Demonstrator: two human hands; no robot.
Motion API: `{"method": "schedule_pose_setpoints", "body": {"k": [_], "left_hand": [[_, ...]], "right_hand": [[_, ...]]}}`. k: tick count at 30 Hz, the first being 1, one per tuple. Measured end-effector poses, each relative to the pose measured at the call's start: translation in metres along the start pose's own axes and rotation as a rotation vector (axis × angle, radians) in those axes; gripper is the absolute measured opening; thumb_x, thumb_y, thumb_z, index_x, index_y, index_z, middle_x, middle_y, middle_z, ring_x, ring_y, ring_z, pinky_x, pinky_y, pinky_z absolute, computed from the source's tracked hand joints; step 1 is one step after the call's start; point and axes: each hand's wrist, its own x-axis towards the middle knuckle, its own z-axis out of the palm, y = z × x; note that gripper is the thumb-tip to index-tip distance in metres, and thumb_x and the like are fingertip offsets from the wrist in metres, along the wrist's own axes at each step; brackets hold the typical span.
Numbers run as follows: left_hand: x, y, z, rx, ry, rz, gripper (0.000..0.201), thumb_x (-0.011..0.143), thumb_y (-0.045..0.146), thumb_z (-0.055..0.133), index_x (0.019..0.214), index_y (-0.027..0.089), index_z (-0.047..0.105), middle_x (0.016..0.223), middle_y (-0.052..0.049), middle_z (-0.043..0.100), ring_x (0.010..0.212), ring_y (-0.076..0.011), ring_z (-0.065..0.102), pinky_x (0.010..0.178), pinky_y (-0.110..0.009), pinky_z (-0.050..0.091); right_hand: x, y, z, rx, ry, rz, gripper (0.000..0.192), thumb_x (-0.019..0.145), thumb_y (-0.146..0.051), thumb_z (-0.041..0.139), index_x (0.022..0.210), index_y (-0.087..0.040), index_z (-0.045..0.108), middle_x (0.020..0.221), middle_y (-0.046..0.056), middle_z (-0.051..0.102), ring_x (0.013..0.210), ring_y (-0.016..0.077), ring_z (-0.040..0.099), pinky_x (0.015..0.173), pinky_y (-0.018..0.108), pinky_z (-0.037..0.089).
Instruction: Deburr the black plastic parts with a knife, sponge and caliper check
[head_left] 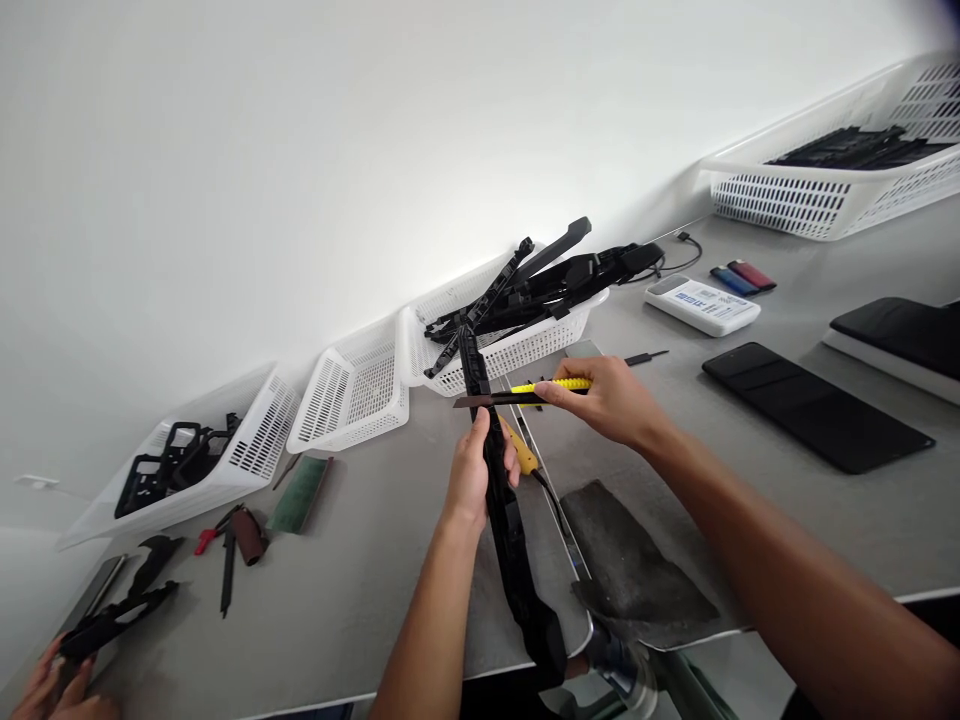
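My left hand (pixel 472 470) is closed around a long black plastic part (pixel 510 540), which slants from the baskets down to the table's front edge. In my right hand (pixel 600 395) is a yellow-and-black utility knife (pixel 559 390). Its dark blade lies across the upper stretch of the part, just above my left thumb. Whether the blade edge touches the plastic I cannot tell. Behind my left fingers a yellow-handled tool (pixel 523 450) with a black cord lies on the table, partly hidden.
White baskets (pixel 352 410) line the wall, several holding black parts. A dark cloth (pixel 637 560), a black phone (pixel 814 405), a white device (pixel 703 304) and two lighters (pixel 742 277) lie to the right. Leftward are a green sheet (pixel 300 493) and another person's hands (pixel 71 690) holding a black part.
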Motion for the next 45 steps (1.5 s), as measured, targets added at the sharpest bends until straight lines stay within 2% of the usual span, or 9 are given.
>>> {"method": "schedule_pose_setpoints", "body": {"k": [4,9,16,20,24,28,33,41,45], "left_hand": [[-0.0028,0.0025,0.0027,0.048,0.011,0.027,0.059,0.089,0.076,0.067,0.087,0.017,0.066,0.053,0.003,0.058,0.040,-0.0124,0.054,0.045,-0.024,0.039],[-0.0046,0.0020,0.0047,0.028,0.021,0.049,0.060,0.088,0.065,0.075,0.122,0.016,0.066,0.083,-0.005,0.077,0.047,-0.0133,0.063,0.049,-0.025,0.045],[-0.0061,0.0036,0.0069,0.005,0.019,0.121,0.036,0.093,0.046,0.073,0.116,0.022,0.061,0.109,-0.006,0.078,0.046,-0.0068,0.055,0.046,-0.024,0.041],[-0.0053,0.0059,0.0060,-0.052,-0.034,0.102,0.035,0.093,0.042,0.071,0.120,0.025,0.056,0.097,0.001,0.073,0.045,-0.0059,0.051,0.045,-0.022,0.041],[-0.0015,0.0032,0.0023,-0.073,-0.036,0.070,0.041,0.094,0.055,0.072,0.118,0.027,0.054,0.075,0.008,0.060,0.042,-0.0070,0.048,0.043,-0.021,0.039],[0.0011,-0.0005,-0.0009,-0.055,-0.008,0.042,0.053,0.091,0.068,0.070,0.116,0.025,0.056,0.065,0.009,0.054,0.039,-0.0084,0.046,0.041,-0.022,0.037],[-0.0014,0.0019,0.0004,-0.009,-0.018,0.024,0.063,0.093,0.073,0.065,0.128,0.020,0.060,0.057,0.009,0.052,0.036,-0.0097,0.047,0.041,-0.022,0.033],[-0.0051,0.0056,0.0025,0.010,-0.027,0.007,0.064,0.092,0.078,0.061,0.112,0.018,0.065,0.054,0.006,0.054,0.039,-0.0106,0.049,0.045,-0.022,0.036],[-0.0016,0.0032,-0.0008,0.042,-0.015,-0.025,0.068,0.089,0.086,0.055,0.094,0.019,0.063,0.048,0.006,0.051,0.036,-0.0113,0.045,0.042,-0.023,0.031]], "right_hand": [[0.0000,0.0012,0.0013,0.009,0.003,-0.012,0.060,0.092,-0.074,0.063,0.067,-0.020,0.069,0.059,0.000,0.055,0.056,0.0147,0.043,0.055,0.031,0.028],[0.0007,0.0038,0.0028,-0.048,0.042,0.010,0.061,0.091,-0.075,0.062,0.064,-0.020,0.064,0.056,0.000,0.053,0.054,0.0143,0.041,0.053,0.031,0.027],[0.0006,0.0045,0.0038,-0.051,0.038,0.016,0.063,0.091,-0.077,0.061,0.064,-0.020,0.065,0.057,0.001,0.055,0.054,0.0145,0.042,0.053,0.031,0.028],[0.0003,0.0032,0.0027,-0.056,0.088,0.028,0.059,0.093,-0.073,0.062,0.065,-0.020,0.063,0.058,0.001,0.056,0.055,0.0152,0.044,0.054,0.031,0.029],[0.0006,0.0025,0.0017,-0.034,0.079,0.057,0.061,0.091,-0.075,0.063,0.063,-0.021,0.061,0.054,0.000,0.050,0.054,0.0148,0.041,0.053,0.031,0.027],[0.0012,0.0040,0.0012,-0.024,0.131,0.087,0.063,0.090,-0.077,0.062,0.063,-0.021,0.060,0.053,-0.001,0.047,0.054,0.0140,0.038,0.053,0.031,0.025],[0.0015,0.0051,-0.0001,0.011,0.052,0.082,0.066,0.090,-0.081,0.060,0.065,-0.020,0.063,0.055,0.000,0.050,0.054,0.0143,0.041,0.053,0.030,0.026],[0.0010,0.0048,0.0007,0.001,0.039,0.066,0.064,0.091,-0.078,0.060,0.064,-0.020,0.061,0.057,-0.001,0.050,0.056,0.0142,0.041,0.054,0.031,0.027],[0.0009,0.0047,0.0005,-0.054,0.095,0.093,0.062,0.089,-0.077,0.061,0.063,-0.020,0.062,0.054,-0.001,0.048,0.055,0.0144,0.039,0.054,0.031,0.026]]}}
